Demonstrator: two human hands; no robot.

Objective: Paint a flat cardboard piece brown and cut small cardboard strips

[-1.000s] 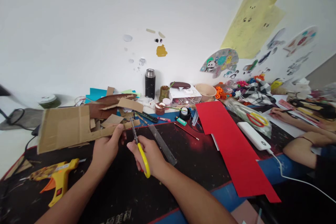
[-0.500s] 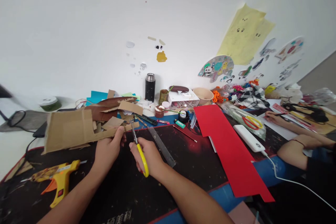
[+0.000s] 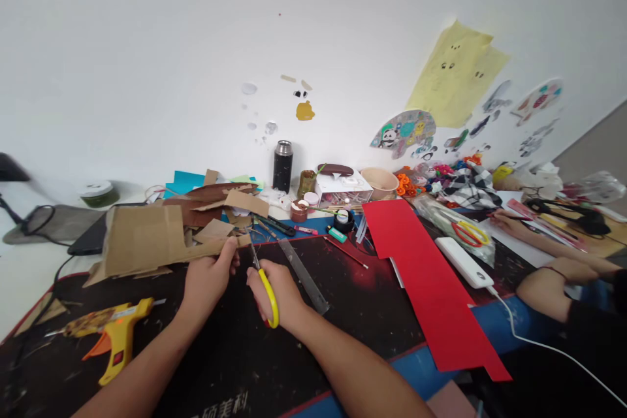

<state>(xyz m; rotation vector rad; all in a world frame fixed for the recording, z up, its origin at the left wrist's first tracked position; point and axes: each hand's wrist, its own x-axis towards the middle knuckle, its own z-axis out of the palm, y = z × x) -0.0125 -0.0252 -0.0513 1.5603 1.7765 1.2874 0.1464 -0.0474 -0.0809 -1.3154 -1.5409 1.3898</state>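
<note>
Pinched in my left hand (image 3: 211,279) is the narrow strip of a brown cardboard piece (image 3: 144,238), whose wide part extends to the left. My right hand (image 3: 277,290) is closed round the yellow handle of a pair of scissors (image 3: 268,294). The scissor blades point up and away, close to the strip's right end; whether they touch it is hard to tell. Cardboard scraps (image 3: 214,230) lie just behind the strip. A clear ruler (image 3: 304,276) rests to the right of my right hand.
A yellow glue gun (image 3: 120,333) lies at the front left. Red card (image 3: 428,287) and a white power strip (image 3: 464,261) are on the right. A black flask (image 3: 283,168) stands near the wall. Another person's arms (image 3: 553,261) rest at the far right.
The cardboard has shifted right and turned slightly, together with my left hand. The scissor blades look closer together than before. The whole view has also moved a little.
</note>
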